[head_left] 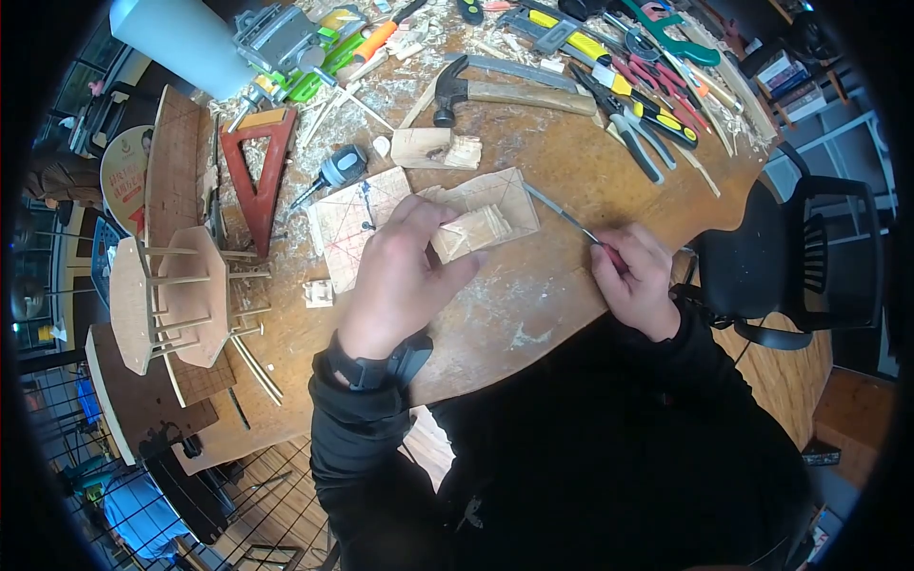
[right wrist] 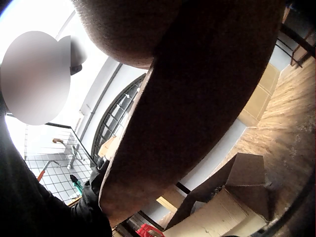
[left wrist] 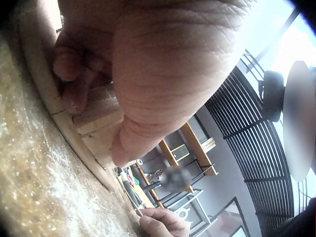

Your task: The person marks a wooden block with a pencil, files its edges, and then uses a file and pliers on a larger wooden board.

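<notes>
My left hand (head_left: 405, 271) grips a small pale wood block (head_left: 473, 231), with the thumb along its near side and the fingers over the far side. The block sits over a thin wooden board (head_left: 519, 205); in the left wrist view, the block (left wrist: 98, 140) stands close on the board's edge. My right hand (head_left: 633, 276), to the right, holds a slim tool (head_left: 562, 211) with a grey metal shaft and a reddish handle; its exact kind I cannot tell. The shaft points up and left, its tip by the board's right corner. A table edge fills most of the right wrist view.
Left of the block lies a board marked with red lines (head_left: 343, 224), beside a screwdriver (head_left: 333, 173). A carved block (head_left: 424, 149) and a hammer (head_left: 514, 93) lie beyond. Pliers (head_left: 638, 143), a red triangle (head_left: 257, 176) and a wooden frame (head_left: 176, 295) surround the work area.
</notes>
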The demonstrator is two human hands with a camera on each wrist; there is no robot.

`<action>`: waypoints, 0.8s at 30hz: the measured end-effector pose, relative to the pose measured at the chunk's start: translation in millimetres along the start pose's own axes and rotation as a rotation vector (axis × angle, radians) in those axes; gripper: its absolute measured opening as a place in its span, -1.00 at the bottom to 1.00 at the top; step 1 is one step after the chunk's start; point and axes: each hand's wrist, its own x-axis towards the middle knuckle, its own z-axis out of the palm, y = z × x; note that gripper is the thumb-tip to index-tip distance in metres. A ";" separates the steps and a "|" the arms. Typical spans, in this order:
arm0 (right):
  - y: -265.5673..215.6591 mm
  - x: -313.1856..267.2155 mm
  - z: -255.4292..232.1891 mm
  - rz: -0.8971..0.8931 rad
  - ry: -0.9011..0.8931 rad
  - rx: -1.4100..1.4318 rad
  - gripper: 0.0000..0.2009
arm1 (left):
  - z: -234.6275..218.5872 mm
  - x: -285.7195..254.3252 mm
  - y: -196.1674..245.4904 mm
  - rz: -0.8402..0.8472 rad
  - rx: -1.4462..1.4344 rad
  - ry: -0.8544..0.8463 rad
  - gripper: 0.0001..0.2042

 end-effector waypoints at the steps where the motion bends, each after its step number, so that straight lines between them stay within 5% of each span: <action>1: 0.3 0.2 -0.3 0.000 -0.007 0.002 -0.90 | -0.1 -0.1 0.6 -0.008 -0.001 -0.003 -0.58; 24: 9.5 -1.4 -1.5 -0.002 -0.041 0.065 -0.82 | 2.0 1.0 -3.8 -0.035 0.021 -0.025 -0.58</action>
